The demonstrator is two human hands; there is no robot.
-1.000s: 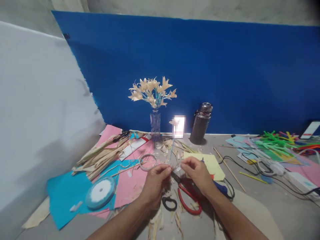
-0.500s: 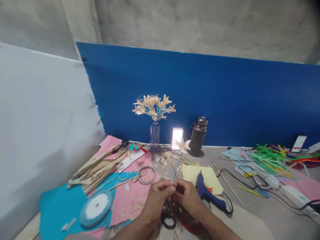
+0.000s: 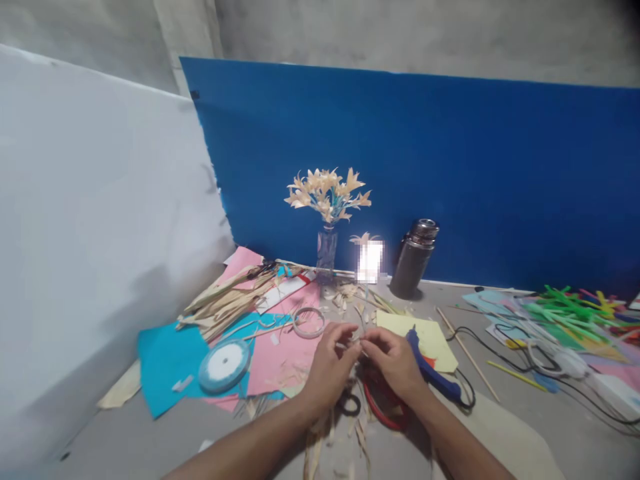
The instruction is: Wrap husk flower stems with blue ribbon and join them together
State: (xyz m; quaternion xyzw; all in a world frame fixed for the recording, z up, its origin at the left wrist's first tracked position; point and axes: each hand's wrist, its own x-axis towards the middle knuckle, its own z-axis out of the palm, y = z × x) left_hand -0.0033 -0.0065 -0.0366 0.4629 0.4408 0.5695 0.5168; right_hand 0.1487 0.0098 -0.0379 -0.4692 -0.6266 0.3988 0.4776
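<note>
1. A grey tabletop spreads beneath both hands, littered with pale scraps; a blue panel rises behind it, a white panel on the left, and a concrete wall above.
2. The person's right hand pinches the thin stem of a single pale flower between thumb and fingers, over the table's middle; the flower stands upright beyond the fingertips, partly covered by a blurred bright patch.
3. The left hand is beside it, fingers bent and thumb near the stem; whether it grips cannot be told.
4. Under the hands lie a red scissor handle and a black ring handle.
5. At left, a ribbon spool rests on blue paper, near pink paper and dried husks.
6. At the back stand a clear vase of pale flowers and a dark flask.
7. At right, a blue glue gun overlaps yellow paper; green pipe cleaners lie farther off.
</note>
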